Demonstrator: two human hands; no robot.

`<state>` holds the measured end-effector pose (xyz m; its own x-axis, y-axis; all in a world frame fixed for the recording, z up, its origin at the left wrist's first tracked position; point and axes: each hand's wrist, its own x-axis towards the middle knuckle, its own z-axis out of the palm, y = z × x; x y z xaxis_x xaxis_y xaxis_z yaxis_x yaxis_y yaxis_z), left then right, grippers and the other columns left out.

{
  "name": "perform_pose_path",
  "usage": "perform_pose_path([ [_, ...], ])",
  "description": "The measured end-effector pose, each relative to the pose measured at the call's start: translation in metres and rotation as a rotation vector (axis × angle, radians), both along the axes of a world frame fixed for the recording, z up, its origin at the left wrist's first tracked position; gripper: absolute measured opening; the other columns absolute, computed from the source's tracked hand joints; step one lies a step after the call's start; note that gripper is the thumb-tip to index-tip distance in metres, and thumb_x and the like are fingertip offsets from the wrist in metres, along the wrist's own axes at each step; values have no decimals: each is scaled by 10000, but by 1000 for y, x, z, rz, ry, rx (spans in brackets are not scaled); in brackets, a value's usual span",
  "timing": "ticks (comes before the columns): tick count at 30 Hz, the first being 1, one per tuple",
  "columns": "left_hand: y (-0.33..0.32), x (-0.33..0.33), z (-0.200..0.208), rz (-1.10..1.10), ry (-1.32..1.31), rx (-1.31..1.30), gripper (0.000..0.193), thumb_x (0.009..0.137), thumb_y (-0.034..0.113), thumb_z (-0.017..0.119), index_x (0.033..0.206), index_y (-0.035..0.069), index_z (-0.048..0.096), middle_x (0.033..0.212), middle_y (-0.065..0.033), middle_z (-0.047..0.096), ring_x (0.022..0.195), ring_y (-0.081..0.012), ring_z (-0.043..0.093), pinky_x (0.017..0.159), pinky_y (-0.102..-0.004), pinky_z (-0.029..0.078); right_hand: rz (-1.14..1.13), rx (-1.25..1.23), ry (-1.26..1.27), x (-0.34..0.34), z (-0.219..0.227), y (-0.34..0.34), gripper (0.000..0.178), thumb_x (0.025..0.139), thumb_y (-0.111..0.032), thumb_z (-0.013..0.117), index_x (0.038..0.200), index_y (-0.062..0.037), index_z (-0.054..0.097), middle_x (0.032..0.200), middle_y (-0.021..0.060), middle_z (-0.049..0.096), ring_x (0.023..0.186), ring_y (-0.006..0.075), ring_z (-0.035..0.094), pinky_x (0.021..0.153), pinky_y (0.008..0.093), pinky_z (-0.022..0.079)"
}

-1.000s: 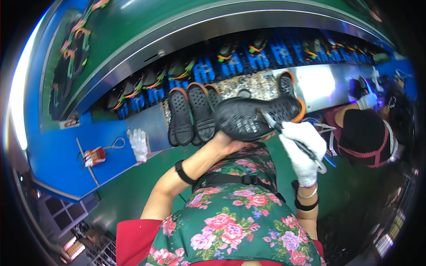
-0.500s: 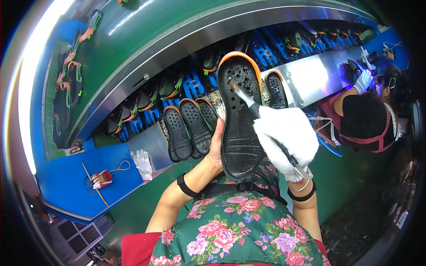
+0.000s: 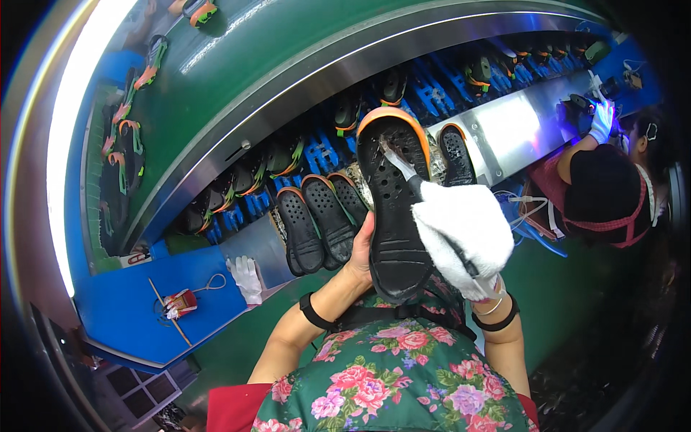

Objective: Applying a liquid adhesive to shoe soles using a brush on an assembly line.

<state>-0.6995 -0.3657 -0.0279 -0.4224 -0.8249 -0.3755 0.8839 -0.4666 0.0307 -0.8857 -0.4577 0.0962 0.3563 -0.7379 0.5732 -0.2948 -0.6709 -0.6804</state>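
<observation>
A black perforated shoe sole (image 3: 392,241) with an orange rim stands tilted in front of my body. My bare left hand (image 3: 361,252) grips it by its left edge, thumb showing and the other fingers hidden behind. In a white knit glove, my right hand (image 3: 461,230) is closed round a thin brush (image 3: 404,165). The brush's pale bristles touch the holed upper face of the sole near the orange end, where the surface looks wet. Several similar soles, one of them a black sole (image 3: 322,216), lean just left of my left hand. Another orange-edged sole (image 3: 456,157) lies beyond my right hand.
A conveyor with blue racks (image 3: 320,155) carries shoe parts under a curved metal edge (image 3: 288,122). A blue table (image 3: 122,302) at left holds a white glove (image 3: 246,279), a red container (image 3: 180,304) and a stick. At right a co-worker (image 3: 594,187) works under bluish light.
The held sole has come lower and closer to me. The brush tip is now nearer the sole's orange end. The whole view has shifted slightly.
</observation>
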Motion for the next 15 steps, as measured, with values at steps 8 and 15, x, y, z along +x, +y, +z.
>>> perform_pose_path([
  [8, -33, -4, 25, 4, -140, -20, 933, 943, 777, 419, 1584, 104, 341, 1578, -182, 429, 1423, -353, 466, 1199, -535, 360, 55, 106, -194, -1, -16, -4, 245, 736, 80, 789, 946, -39, 746, 913, 138, 743, 787, 279, 694, 730, 363, 557],
  [15, -51, 8, 26, -166, -233, -336, 1091, 865, 902, 324, 1625, 125, 245, 1647, -141, 318, 1443, -449, 401, 1168, -655, 331, 186, 157, -142, 4, -30, 18, 365, 762, -50, 830, 1117, -119, 780, 1127, 89, 765, 970, 277, 737, 926, 386, 549],
])
